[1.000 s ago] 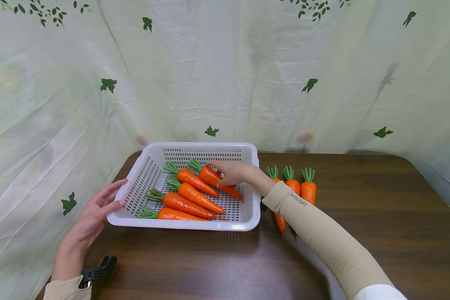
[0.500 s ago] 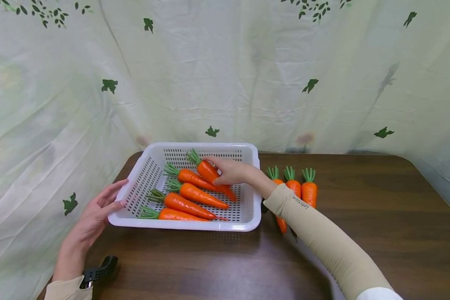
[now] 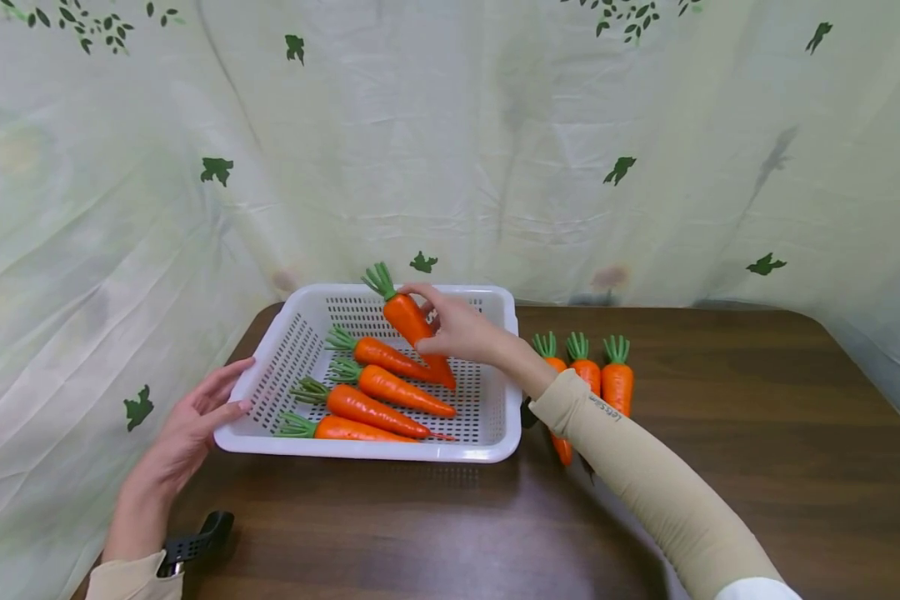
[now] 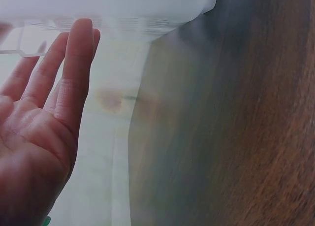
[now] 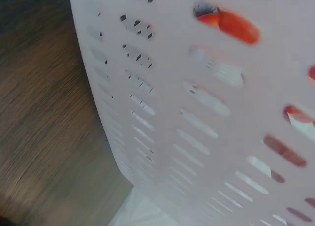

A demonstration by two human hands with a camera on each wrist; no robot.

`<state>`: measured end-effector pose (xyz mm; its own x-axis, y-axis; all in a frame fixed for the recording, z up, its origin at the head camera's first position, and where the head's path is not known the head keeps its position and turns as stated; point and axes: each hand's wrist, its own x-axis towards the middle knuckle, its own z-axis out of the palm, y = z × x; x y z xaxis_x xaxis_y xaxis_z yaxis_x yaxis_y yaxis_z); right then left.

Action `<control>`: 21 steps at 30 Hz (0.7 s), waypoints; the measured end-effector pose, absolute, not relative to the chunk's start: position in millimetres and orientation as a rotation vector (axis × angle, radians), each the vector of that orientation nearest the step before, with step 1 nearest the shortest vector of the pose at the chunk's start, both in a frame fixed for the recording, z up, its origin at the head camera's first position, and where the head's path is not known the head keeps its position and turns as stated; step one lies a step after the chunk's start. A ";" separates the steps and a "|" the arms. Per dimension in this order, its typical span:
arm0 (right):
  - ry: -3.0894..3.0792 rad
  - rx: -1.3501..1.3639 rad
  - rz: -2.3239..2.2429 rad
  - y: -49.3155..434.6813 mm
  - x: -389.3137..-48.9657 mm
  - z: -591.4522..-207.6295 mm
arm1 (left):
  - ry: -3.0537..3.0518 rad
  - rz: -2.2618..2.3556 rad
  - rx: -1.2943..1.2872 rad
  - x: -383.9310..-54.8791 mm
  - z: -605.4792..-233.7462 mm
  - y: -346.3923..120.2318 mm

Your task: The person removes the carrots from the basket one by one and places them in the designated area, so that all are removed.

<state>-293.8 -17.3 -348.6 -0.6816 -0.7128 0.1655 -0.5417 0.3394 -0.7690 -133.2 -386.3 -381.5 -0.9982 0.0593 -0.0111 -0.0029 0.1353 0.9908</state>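
My right hand (image 3: 461, 329) holds an orange carrot (image 3: 407, 318) with green stalks, pinched between thumb and fingers. Its top end is raised toward the back rim of the white slotted plastic basket (image 3: 367, 450), while its tip overlaps the other carrots. Several more carrots (image 3: 390, 392) lie side by side in the basket, stalks to the left. My left hand (image 3: 198, 425) touches the basket's left end, its fingers fairly straight, as the left wrist view also shows. In the right wrist view the basket's slotted wall (image 5: 162, 108) hides the right hand; orange shows through some slots.
Three carrots (image 3: 617, 385) stand in a row on the brown wooden table (image 3: 757, 433), right of the basket and partly behind the right sleeve (image 3: 645, 467). A pale curtain (image 3: 450, 150) with leaf prints hangs behind the table. A black strap (image 3: 195, 546) is at the left wrist.
My right hand has lifted the top end of the rearmost carrot up and leftward, tilting it more steeply. A neighbouring carrot shifted slightly. The left hand and the basket stayed put.
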 end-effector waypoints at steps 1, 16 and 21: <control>2.399 -1.134 -1.291 -17.0 -293.4 -347.9 | 2.331 2.033 0.056 -133.2 -381.3 -386.5; 2.258 -0.989 -1.602 -1.0 -278.2 -335.7 | 2.325 2.030 0.032 -133.4 -381.7 -387.0; 2.219 -0.930 -1.700 14.5 -266.7 -327.0 | 2.312 2.045 0.049 -134.1 -382.3 -388.2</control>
<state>-266.7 14.5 -327.0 -0.7835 -0.5831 0.2146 -0.3590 0.1431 -0.9223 -134.1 -388.2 -382.3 -0.9980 0.0600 -0.0202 -0.0127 0.1223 0.9924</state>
